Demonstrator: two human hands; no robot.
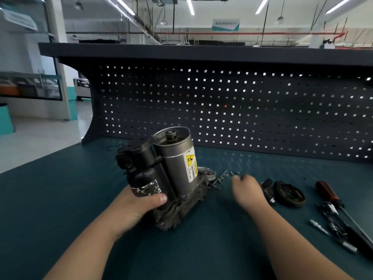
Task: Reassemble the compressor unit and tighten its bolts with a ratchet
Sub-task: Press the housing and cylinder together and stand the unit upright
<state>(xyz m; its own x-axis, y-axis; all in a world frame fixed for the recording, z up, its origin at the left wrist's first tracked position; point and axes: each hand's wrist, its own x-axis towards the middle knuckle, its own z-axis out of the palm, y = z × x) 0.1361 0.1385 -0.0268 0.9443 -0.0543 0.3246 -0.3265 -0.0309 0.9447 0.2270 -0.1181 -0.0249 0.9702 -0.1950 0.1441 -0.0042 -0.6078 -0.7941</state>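
The compressor unit [171, 174] stands tilted on the green bench mat, a grey motor cylinder with a yellow warning label beside a black cylinder. My left hand [139, 205] grips the lower end of the black cylinder, thumb across its front. My right hand [248, 193] is blurred, hovering just right of the unit with its fingers reaching toward several small bolts [224, 176] lying on the mat; whether it holds one cannot be made out. A ratchet [335, 221] lies at the right among other tools.
A round metal cover [207, 173] lies behind the unit. A black round part [289, 194] and a small black connector [267, 187] sit right of my hand. A screwdriver with an orange-black handle [329, 193] and loose sockets [321, 227] lie further right. A dark pegboard [242, 110] backs the bench.
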